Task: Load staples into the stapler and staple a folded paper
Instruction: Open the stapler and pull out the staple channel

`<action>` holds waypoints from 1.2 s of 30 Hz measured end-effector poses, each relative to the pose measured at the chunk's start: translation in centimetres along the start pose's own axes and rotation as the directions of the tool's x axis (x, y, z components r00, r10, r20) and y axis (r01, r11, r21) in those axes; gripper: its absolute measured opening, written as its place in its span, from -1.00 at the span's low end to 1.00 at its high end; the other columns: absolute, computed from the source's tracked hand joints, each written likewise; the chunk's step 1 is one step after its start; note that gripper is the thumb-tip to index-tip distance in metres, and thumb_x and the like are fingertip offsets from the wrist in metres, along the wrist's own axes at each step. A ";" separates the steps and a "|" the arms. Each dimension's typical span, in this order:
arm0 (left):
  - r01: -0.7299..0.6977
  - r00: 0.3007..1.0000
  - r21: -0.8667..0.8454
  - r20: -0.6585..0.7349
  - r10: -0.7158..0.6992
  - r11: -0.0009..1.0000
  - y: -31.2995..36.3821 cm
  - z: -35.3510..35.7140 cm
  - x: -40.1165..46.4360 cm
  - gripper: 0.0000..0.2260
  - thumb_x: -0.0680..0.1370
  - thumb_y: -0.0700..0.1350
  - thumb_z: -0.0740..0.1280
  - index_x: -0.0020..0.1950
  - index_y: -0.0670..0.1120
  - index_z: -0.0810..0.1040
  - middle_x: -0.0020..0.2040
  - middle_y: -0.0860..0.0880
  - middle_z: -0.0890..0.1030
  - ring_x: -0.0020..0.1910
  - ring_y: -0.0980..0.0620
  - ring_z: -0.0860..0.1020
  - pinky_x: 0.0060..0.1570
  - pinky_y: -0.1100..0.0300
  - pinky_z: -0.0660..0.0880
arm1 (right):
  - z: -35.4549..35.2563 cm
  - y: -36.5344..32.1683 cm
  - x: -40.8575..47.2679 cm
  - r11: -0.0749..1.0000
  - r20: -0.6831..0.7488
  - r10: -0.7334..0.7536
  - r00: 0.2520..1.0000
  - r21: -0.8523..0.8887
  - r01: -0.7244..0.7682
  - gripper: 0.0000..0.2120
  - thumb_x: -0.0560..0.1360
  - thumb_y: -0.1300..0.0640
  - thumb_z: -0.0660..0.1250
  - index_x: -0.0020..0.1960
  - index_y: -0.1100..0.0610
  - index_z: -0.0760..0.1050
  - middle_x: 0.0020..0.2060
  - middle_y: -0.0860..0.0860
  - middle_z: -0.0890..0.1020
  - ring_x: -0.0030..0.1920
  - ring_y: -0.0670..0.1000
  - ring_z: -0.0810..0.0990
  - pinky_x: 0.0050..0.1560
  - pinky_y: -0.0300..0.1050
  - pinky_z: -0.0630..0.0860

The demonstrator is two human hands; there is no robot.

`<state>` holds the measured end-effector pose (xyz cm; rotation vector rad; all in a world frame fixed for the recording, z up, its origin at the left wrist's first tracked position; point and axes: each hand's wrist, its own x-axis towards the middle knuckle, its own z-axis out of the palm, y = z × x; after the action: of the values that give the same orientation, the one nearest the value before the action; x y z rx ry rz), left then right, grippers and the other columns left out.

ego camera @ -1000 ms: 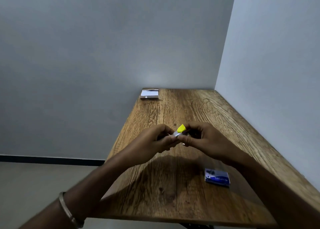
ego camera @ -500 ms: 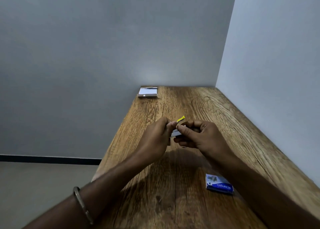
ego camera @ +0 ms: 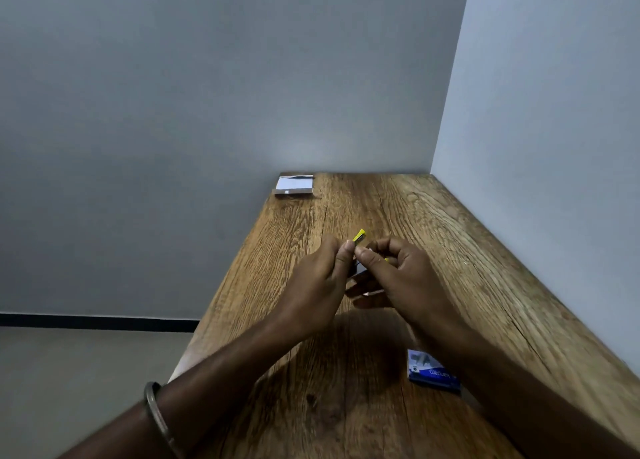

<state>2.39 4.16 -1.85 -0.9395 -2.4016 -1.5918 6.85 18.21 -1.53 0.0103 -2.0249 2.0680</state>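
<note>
The step in hand looks like the loading: both hands work on a small yellow stapler held above the wooden table, approx. at the centre of the view. Only its yellow tip shows, pointing up toward 1 o'clock; the rest is hidden between the fingers, so whether the magazine is open cannot be told.

The left hand is curled nearly closed, thumb and forefinger pinched at the stapler's near end. The right hand is also curled, its thumb pressing toward the left one, the other fingers folded under the body of the stapler. A small pale thing shows below the right fingers; it is too small to identify, maybe staples or a metal part.

At 5 o'clock from the hands a blue staple box lies flat on the table, partly behind the right forearm. At 11 o'clock, far at the table's back corner, is the folded paper, well apart from the hands.

Next move prob. calls for a fine pinch w/ steady support from the other hand, to seat the strip and close the stapler; the paper is not yet touched.
</note>
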 end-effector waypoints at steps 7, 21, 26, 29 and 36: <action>0.125 0.973 -0.329 0.225 -0.051 0.936 0.2 -0.1 0.1 -0.51 0.63 0.25 -0.01 0.11 -0.12 0.46 -0.30 -0.07 0.56 -0.34 -0.02 0.55 -0.32 0.08 0.49 | 0.0 0.4 -0.5 0.997 0.081 -0.072 0.994 0.013 0.071 -0.63 0.49 -0.17 0.40 -0.09 0.17 0.56 -0.39 0.14 0.68 -0.52 0.06 0.60 -0.55 -0.18 0.44; 0.012 0.998 0.029 -0.057 -0.011 1.000 1.2 -0.2 0.4 -0.68 0.67 0.04 0.14 -0.15 -0.13 0.50 -0.36 -0.02 0.56 -0.41 0.14 0.48 -0.36 0.10 0.43 | 1.0 0.3 -1.0 0.792 -0.008 -0.445 0.896 -0.472 0.389 -0.76 0.50 0.12 0.41 -0.34 0.06 0.54 -0.52 -0.13 0.64 -0.57 -0.15 0.58 -0.53 -0.39 0.40; 0.089 0.993 -0.092 -0.064 -0.095 0.992 1.4 -0.2 0.2 -0.68 0.66 0.06 0.14 -0.11 -0.08 0.55 -0.25 -0.09 0.62 -0.26 -0.11 0.61 -0.23 -0.17 0.56 | 1.3 0.6 -1.0 0.745 -0.002 -0.517 0.856 -0.492 0.450 -0.83 0.49 0.21 0.44 -0.27 0.15 0.59 -0.50 -0.11 0.63 -0.52 -0.24 0.60 -0.50 -0.50 0.38; 0.112 0.992 -0.102 -0.052 -0.118 0.989 1.3 0.0 0.2 -0.69 0.67 0.07 0.13 -0.12 -0.04 0.54 -0.25 -0.06 0.61 -0.27 -0.05 0.60 -0.22 -0.17 0.56 | 1.3 0.4 -1.1 0.731 0.000 -0.530 0.848 -0.507 0.457 -0.85 0.49 0.24 0.44 -0.26 0.18 0.60 -0.50 -0.08 0.63 -0.50 -0.24 0.61 -0.47 -0.50 0.41; 0.260 0.944 -0.414 -0.081 -0.320 0.872 1.1 -1.6 1.1 -0.69 0.68 0.05 0.07 0.02 -0.14 0.48 -0.19 -0.13 0.72 -0.30 -0.05 0.69 -0.41 0.11 0.59 | 1.7 -0.1 -2.2 0.679 0.020 -0.630 0.776 -0.470 0.563 -0.78 0.51 0.15 0.41 -0.29 0.17 0.56 -0.44 -0.19 0.61 -0.49 -0.27 0.59 -0.49 -0.44 0.40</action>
<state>1.69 3.53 0.16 -0.4881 -2.2395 -2.2345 8.70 16.19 -1.77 0.3812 -1.9992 1.1333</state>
